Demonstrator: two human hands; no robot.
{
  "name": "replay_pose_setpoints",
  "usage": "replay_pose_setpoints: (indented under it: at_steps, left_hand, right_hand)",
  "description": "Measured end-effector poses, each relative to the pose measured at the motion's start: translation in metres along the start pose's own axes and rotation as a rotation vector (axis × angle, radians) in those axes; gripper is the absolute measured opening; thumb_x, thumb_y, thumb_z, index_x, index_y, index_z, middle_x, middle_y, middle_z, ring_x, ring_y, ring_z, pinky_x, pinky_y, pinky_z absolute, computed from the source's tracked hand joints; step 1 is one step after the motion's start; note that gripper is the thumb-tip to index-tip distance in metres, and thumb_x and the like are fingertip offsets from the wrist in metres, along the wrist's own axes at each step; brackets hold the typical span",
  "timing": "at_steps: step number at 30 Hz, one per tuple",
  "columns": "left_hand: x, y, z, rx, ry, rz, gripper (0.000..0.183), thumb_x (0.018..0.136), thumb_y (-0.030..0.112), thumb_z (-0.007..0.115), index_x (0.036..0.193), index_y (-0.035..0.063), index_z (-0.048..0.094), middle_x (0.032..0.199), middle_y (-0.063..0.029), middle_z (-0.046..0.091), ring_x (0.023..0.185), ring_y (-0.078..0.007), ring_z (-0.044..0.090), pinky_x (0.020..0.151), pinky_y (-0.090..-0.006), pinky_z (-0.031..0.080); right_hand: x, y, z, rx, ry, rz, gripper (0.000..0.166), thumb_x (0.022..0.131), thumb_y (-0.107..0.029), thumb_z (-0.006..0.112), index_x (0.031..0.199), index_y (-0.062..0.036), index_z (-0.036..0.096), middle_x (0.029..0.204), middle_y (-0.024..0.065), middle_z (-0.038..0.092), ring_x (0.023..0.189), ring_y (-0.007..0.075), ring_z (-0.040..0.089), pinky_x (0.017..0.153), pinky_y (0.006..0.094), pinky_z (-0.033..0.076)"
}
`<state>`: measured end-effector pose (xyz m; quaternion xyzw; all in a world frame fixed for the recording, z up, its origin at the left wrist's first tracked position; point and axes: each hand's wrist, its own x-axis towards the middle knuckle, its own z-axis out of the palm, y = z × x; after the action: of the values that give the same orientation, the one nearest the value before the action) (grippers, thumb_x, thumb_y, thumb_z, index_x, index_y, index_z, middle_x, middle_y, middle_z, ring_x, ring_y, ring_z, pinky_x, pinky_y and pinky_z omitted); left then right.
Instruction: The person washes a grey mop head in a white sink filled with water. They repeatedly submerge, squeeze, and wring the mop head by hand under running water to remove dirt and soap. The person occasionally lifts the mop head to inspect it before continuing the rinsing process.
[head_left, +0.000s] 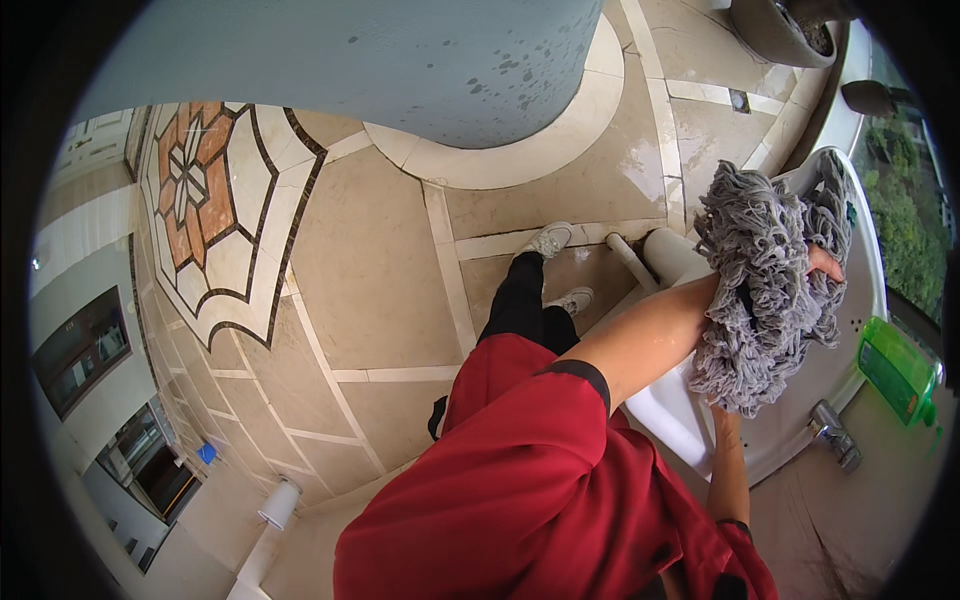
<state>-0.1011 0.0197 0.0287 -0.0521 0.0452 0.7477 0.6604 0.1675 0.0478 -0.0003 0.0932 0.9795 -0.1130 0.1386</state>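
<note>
A grey string mop head (757, 300) hangs in a thick bundle over a white washbasin (862, 247). My left forearm passes under the strands, and my left hand (825, 262) shows on the far side with its fingers closed around some of them. From below, my right forearm reaches up into the bundle; the strands hide my right hand. More grey strands lie against the basin's far upper wall, with a small dark green piece among them. A chrome tap (836, 435) sits at the basin's near lower edge. No mop handle is visible.
Beside the tap lies a green plastic detergent bottle (900, 371). White drain pipes (671, 251) run beneath the basin near my shoes. A blue-grey round column (450, 67) stands on the tiled floor (375, 277). A plant pot (772, 34) is at the upper right.
</note>
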Motion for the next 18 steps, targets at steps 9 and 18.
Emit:
replay_pose_setpoints:
  at_steps: [9, 18]
  left_hand:
    - [-0.009, 0.008, 0.029, -0.006, 0.199, -0.020, 0.017, 0.082, 0.018, 0.070, 0.093, 0.0055, 0.070, 0.086, -0.0090, 0.072, 0.073, -0.0231, 0.068, 0.074, -0.0373, 0.058]
    - [-0.009, 0.001, 0.009, 0.228, 0.288, 0.268, 0.048, 0.091, 0.038, 0.063, 0.126, 0.0055, 0.062, 0.118, -0.0104, 0.068, 0.105, -0.0276, 0.065, 0.096, -0.0435, 0.052]
  right_hand:
    - [0.023, -0.013, 0.034, 0.094, 0.211, 0.082, 0.050, 0.091, -0.027, 0.066, 0.134, -0.0037, 0.053, 0.133, 0.0183, 0.053, 0.118, 0.0374, 0.051, 0.105, 0.0493, 0.039]
    - [0.022, -0.027, 0.028, 0.243, 0.359, 0.100, 0.044, 0.086, -0.024, 0.068, 0.123, -0.0042, 0.056, 0.129, 0.0175, 0.053, 0.113, 0.0362, 0.052, 0.099, 0.0486, 0.041]
